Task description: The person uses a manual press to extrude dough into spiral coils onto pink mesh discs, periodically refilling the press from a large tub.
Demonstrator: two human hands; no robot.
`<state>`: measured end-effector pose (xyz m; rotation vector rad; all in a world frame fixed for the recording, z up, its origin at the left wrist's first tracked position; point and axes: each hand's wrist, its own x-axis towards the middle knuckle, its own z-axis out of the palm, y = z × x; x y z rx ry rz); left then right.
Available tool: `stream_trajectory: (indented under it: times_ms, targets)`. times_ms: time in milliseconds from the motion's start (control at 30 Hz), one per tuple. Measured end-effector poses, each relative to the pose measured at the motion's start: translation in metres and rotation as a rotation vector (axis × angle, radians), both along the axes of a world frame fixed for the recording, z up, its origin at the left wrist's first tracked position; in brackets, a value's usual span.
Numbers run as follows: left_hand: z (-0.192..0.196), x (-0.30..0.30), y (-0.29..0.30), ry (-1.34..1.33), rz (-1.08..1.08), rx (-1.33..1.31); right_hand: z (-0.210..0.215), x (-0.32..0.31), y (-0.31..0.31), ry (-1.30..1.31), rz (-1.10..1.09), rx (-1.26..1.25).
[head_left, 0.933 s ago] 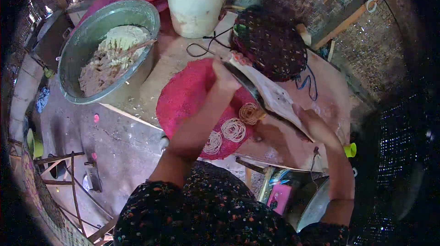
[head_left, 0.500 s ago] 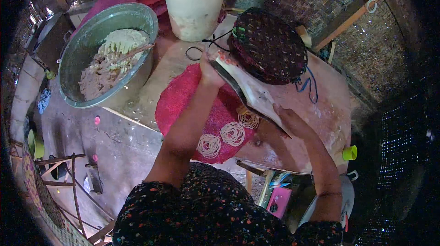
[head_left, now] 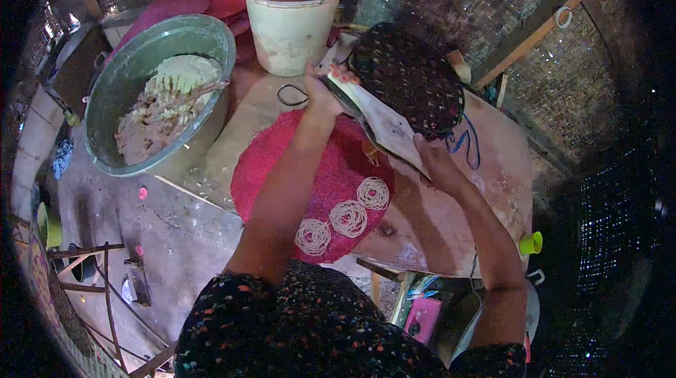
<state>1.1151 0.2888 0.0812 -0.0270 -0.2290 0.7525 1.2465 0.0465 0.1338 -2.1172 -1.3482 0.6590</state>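
Head: tan strands [head_left: 372, 155] partly behind tool [head_left: 384, 119]

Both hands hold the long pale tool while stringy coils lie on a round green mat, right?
Not quite: the head view shows the mat is pinkish red, not green. The coils lie on it; left hand and right hand hold the tool.

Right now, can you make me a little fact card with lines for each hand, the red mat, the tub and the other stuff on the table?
Left hand: grip on the upper end of a long pale tool
Right hand: grip on the tool's lower end
Red mat: round, with three full coils of pale strands near its edge
Tub: green-grey, holding a pale lumpy mass
Also on the table: white bucket, dark woven basket
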Motion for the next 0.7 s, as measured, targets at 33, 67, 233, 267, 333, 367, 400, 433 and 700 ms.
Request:
stream_trajectory:
  times_ms: [33,67,233,267,333,367,400,433,700]
  targets:
    - [0.007,-0.004,-0.002,0.058,0.015,0.010,0.004,0.000,-0.003,-0.079,0.165,0.085]
    - [0.011,-0.005,-0.008,0.060,0.012,0.013,0.014,0.000,-0.006,-0.120,0.246,0.128]
    - [-0.003,0.002,-0.013,0.116,0.108,-0.046,0.051,-0.004,-0.002,0.078,-0.082,-0.354]
    - [-0.004,0.002,-0.008,0.077,0.109,-0.049,0.052,-0.002,0.003,0.034,-0.056,-0.335]
    - [0.010,0.006,-0.007,0.143,0.104,-0.090,0.023,0.014,0.007,0.031,-0.163,-0.317]
    - [0.019,0.008,-0.008,0.161,0.102,-0.078,0.011,0.019,0.006,-0.039,-0.086,-0.108]
    - [0.022,0.004,-0.004,0.185,0.122,-0.063,0.008,0.014,0.008,-0.069,-0.037,0.003]
    - [0.023,-0.002,-0.002,0.172,0.116,-0.041,0.005,0.009,0.009,-0.105,0.013,0.110]
    - [0.012,-0.007,-0.025,0.177,0.101,-0.080,0.023,0.018,-0.008,-0.135,0.071,-0.141]
